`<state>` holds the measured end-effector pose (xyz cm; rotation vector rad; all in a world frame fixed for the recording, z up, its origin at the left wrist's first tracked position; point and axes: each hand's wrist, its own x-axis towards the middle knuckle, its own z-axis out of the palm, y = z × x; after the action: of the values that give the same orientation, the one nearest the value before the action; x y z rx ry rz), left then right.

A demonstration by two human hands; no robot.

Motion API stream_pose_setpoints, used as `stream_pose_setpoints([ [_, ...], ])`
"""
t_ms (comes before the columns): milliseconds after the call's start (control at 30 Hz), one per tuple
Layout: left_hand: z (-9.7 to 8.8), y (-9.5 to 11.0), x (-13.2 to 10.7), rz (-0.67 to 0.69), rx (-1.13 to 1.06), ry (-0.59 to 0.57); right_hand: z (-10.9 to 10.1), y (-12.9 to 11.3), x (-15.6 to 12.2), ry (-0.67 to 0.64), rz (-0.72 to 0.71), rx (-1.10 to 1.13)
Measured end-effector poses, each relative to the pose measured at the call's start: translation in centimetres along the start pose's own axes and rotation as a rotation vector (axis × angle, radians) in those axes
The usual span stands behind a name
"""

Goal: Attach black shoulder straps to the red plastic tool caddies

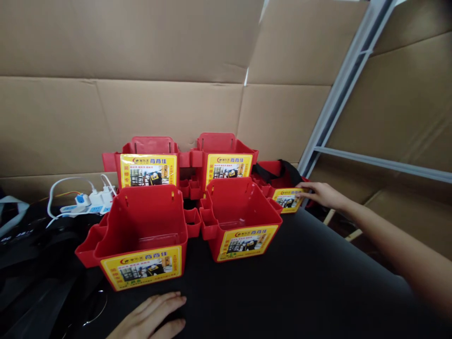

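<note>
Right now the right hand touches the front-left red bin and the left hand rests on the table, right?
No: the head view shows the right hand touching the far-right red bin with the black strap. The left hand does rest on the table.

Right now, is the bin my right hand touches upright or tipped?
Upright: the red bin opens upward, label facing front, right hand on its edge.

Creased brown cardboard sheets (141, 94) wall me in ahead and to the right. A grey metal rack frame (339, 89) slants across them on the right. My desk (318, 292) is matte black. Light is flat and even.
</note>
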<state>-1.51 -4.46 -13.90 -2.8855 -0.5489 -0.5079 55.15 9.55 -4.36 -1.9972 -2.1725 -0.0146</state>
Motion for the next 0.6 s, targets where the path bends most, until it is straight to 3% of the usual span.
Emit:
stream_pose_setpoints([
  [233, -1.0, 0.3, 0.8, 0.078, 0.131, -0.03, -0.4, 0.7, 0.2, 0.0, -0.037, -0.03],
  [400, -0.9, 0.4, 0.4, 0.048, 0.127, -0.085, -1.1, -0.3, -0.7, 0.225, -0.067, -0.038],
  [500, -1.7, 0.5, 1.0, -0.002, 0.084, -0.193, -1.4, -4.5, -2.8, 0.531, -0.048, -0.051],
  [600, -2.3, 0.3, 1.7, -0.055, -0.039, -0.335, -0.2, -13.3, -7.1, 0.839, -0.078, -0.009],
])
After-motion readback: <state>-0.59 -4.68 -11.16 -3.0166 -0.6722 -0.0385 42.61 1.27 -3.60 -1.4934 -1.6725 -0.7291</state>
